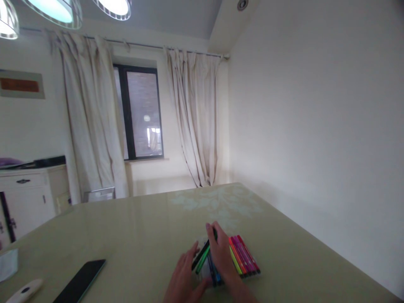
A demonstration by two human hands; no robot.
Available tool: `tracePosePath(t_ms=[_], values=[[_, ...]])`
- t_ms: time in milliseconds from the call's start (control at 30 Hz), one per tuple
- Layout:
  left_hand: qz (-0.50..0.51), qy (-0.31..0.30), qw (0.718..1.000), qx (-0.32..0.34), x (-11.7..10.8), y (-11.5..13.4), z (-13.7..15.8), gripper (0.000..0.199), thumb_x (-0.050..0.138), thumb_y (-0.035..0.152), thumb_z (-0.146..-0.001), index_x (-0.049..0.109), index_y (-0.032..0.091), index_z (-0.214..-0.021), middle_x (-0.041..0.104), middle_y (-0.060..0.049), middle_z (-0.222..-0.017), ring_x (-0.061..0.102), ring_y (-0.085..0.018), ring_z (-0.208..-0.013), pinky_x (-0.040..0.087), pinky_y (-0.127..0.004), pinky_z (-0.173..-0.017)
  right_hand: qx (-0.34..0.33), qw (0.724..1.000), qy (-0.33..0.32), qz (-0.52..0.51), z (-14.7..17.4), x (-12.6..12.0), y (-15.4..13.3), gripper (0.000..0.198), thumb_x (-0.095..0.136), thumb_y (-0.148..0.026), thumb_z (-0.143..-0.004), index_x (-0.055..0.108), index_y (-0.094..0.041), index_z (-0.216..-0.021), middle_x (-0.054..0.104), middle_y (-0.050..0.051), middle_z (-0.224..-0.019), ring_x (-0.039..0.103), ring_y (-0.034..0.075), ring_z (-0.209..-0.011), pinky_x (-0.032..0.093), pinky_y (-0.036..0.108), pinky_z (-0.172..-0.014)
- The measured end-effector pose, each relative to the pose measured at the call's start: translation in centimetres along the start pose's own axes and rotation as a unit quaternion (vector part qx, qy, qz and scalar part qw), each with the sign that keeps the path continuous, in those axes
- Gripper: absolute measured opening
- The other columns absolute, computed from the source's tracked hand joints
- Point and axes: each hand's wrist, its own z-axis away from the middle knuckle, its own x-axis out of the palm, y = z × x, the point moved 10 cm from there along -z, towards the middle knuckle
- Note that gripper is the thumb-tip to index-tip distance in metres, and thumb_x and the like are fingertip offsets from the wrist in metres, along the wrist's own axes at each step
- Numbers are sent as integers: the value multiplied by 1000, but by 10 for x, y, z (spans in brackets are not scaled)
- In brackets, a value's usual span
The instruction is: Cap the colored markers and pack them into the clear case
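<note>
A clear case of felt-tip markers (242,254) lies on the table, with pink, orange, yellow and red markers at its right and blue ones at its left. My right hand (221,252) is above the case, its fingers closed on a slanted green marker (203,259). A dark marker (200,255) lies alongside the green one, and its upper end goes up to the same fingers. At the left end of the case is my left hand (184,275), thumb by the front edge and fingers by the side, bracing it. My hands hide part of the case.
A black phone (80,281) lies left on the table (135,235), near a white oval object (28,291) and a pale packet (8,264). The right table edge runs along a white wall (315,126). Behind are curtains and a white cabinet (28,198).
</note>
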Motion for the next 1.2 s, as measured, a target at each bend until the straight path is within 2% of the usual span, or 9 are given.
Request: tracePosePath(t_ms=[133,300,433,600,700,833,900,1033,1200], values=[[-47,15,999,16,-8,-2,-2,62,37,18,-93,38,16,-155,50,-16,-156,49,-25,-143,43,-42,-117,-11,991,-134,-27,13,37,-15,47,39,-62,-102,54,-23,-80,59,-3,-69,57,16,-65,42,25,-63],[-224,-21,965,-133,-43,-44,7,69,32,2,-83,46,10,-150,56,-19,-148,57,-27,-134,46,-42,-110,-19,980,-109,163,5,22,2,33,38,-37,-105,64,-22,-91,70,7,-94,64,23,-92,44,32,-84],[-337,5,920,-200,-75,-56,18,46,34,17,-96,64,14,-131,66,-17,-128,62,-31,-119,48,-47,-101,-56,928,-194,313,10,32,13,24,52,-30,-99,71,-21,-89,72,9,-103,61,27,-103,42,37,-91],[-346,38,913,-210,-86,-42,17,41,39,28,-99,66,15,-127,65,-17,-126,60,-33,-118,48,-47,-97,-61,909,-208,355,16,40,11,20,57,-32,-98,73,-20,-97,71,8,-108,60,28,-107,41,38,-93],[-267,66,953,-124,-72,-10,8,41,39,30,-100,65,19,-130,65,-16,-131,56,-33,-124,43,-50,-105,-66,908,-187,370,14,39,9,20,55,-29,-99,72,-19,-101,70,10,-111,59,28,-109,41,38,-93],[-112,-49,992,16,-19,35,6,47,60,48,-92,64,26,-133,64,-12,-138,54,-32,-129,39,-48,-113,-67,903,-170,389,11,37,11,22,50,-25,-100,72,-19,-100,70,11,-109,59,27,-108,41,37,-92],[-96,-94,991,14,-3,40,10,55,70,51,-84,65,25,-133,62,-12,-141,52,-35,-132,38,-49,-114,-62,903,-171,389,10,37,14,24,49,-25,-101,72,-19,-98,70,11,-109,59,27,-108,41,36,-91],[-81,-113,990,-2,-2,41,12,41,68,41,-87,69,23,-124,64,-11,-138,55,-32,-128,40,-45,-113,-44,916,-162,364,3,35,18,22,52,-30,-99,71,-19,-95,71,10,-106,60,26,-106,41,35,-89],[-55,-106,993,2,-10,44,12,39,67,41,-88,68,22,-123,64,-11,-136,56,-29,-127,42,-42,-112,-18,970,-79,230,-9,14,21,17,60,-35,-90,66,-19,-87,70,7,-92,61,22,-89,42,30,-79]])
